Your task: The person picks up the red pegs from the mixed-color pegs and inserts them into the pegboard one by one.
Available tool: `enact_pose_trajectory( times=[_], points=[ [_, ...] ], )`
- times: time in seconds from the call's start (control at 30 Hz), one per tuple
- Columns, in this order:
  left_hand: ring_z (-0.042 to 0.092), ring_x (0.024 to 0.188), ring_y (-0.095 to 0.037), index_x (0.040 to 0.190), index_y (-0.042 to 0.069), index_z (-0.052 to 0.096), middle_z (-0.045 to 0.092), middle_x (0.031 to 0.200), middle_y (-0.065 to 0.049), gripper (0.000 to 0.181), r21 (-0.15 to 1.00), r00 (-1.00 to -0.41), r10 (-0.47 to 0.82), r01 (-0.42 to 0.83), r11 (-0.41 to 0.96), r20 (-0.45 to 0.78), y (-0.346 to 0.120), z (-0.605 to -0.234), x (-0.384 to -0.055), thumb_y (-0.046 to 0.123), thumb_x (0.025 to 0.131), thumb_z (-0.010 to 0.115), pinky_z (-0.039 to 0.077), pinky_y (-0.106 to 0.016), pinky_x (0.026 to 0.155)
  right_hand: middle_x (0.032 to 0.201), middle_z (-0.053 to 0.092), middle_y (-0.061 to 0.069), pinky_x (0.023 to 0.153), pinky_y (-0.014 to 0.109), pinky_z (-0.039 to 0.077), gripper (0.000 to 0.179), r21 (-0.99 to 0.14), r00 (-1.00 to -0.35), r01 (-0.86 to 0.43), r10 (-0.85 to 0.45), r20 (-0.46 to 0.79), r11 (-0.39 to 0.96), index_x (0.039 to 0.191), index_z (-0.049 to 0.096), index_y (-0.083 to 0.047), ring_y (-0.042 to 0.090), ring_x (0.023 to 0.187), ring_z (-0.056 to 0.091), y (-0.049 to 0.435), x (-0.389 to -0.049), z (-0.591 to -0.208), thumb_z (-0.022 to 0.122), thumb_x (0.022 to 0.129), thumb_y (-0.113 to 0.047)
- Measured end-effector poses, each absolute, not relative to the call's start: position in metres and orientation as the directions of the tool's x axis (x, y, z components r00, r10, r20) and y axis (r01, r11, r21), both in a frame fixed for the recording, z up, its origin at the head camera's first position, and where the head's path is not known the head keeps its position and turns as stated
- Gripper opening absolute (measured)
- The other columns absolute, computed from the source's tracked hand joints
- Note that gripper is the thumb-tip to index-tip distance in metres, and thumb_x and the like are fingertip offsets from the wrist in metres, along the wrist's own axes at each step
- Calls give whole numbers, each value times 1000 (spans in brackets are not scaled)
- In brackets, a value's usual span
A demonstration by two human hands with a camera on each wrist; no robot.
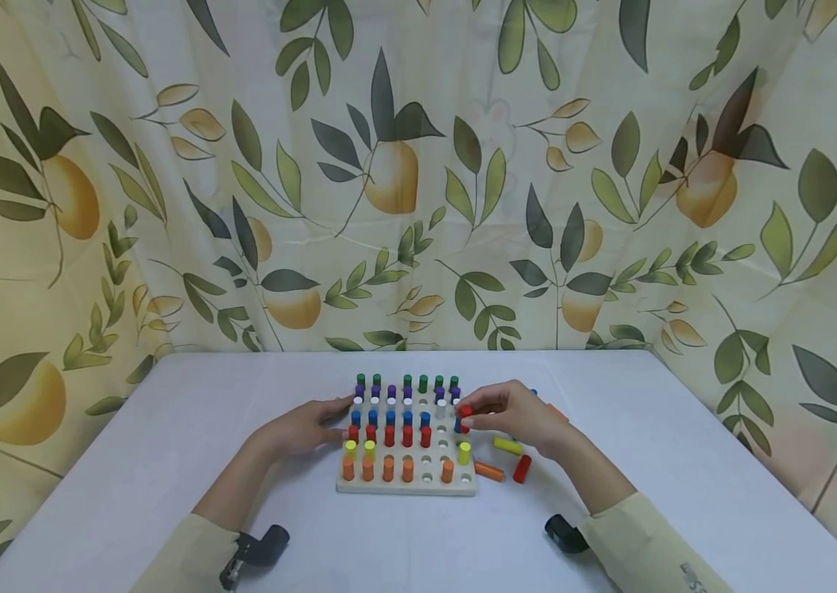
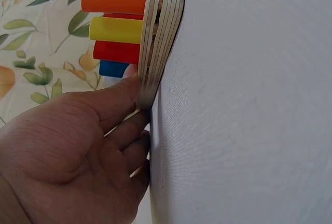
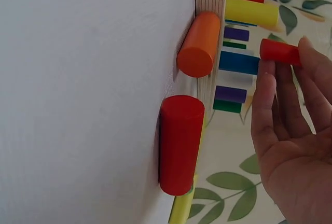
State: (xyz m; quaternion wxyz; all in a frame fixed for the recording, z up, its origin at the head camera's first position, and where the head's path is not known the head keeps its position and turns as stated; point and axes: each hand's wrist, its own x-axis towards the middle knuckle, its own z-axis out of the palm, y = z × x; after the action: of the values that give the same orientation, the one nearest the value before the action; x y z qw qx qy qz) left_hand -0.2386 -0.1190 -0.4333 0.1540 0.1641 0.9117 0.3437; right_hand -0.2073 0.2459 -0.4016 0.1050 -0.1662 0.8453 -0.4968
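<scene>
A wooden pegboard [image 1: 404, 488] lies on the table with rows of green, purple, white, blue, red, yellow and orange pegs standing in it. At its left edge my left hand [image 1: 300, 428] holds the board, the thumb lying by the pegs, as the left wrist view shows [image 2: 67, 151]. Over the board's right side, my right hand [image 1: 515, 416] pinches a red peg [image 3: 280, 52] between thumb and fingers. That peg is tilted close above a blue peg [image 3: 238, 63] standing in the board. Some holes in the right-hand columns hold no peg.
Right of the board lie a loose orange peg [image 1: 488, 471], a red peg [image 1: 522, 469] and a yellow peg [image 1: 507, 445]. More loose pegs show partly behind my right hand. A patterned curtain [image 1: 418, 231] hangs behind the white table [image 1: 129, 461].
</scene>
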Motion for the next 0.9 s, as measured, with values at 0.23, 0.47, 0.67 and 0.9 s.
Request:
enact_pose_trajectory(
  times=[0.23, 0.47, 0.67, 0.9],
  points=[
    [28, 151, -40, 158, 15, 46, 41, 161, -14, 65, 678, -900, 402, 192, 710, -167, -119, -433, -237, 17, 98, 72, 27, -61, 118, 118, 74, 7, 91, 35, 57, 25, -882, -924, -161, -382, -23, 442, 121, 76, -4, 26, 107, 66, 241, -207, -401, 74, 96, -8],
    [28, 151, -41, 158, 15, 46, 40, 162, -14, 65, 678, -899, 403, 190, 710, -171, -118, -431, -237, 18, 98, 71, 27, -62, 118, 115, 74, 6, 90, 36, 57, 25, -881, -921, -154, -389, -37, 448, 120, 77, -6, 25, 105, 68, 239, -206, -401, 75, 95, -8],
    [27, 151, -41, 158, 15, 45, 40, 162, -14, 66, 685, -896, 409, 190, 703, -171, -119, -429, -238, 18, 98, 71, 26, -63, 118, 114, 75, 6, 91, 35, 58, 25, -876, -914, -174, -405, -26, 449, 119, 77, -6, 25, 106, 69, 235, -204, -397, 77, 94, -9],
    [27, 151, -42, 158, 15, 45, 40, 162, -15, 66, 678, -895, 411, 193, 709, -174, -119, -430, -238, 18, 98, 72, 27, -64, 117, 114, 75, 4, 92, 36, 57, 25, -873, -908, -178, -417, -32, 454, 118, 78, -7, 24, 107, 68, 231, -203, -397, 77, 94, -10]
  ],
)
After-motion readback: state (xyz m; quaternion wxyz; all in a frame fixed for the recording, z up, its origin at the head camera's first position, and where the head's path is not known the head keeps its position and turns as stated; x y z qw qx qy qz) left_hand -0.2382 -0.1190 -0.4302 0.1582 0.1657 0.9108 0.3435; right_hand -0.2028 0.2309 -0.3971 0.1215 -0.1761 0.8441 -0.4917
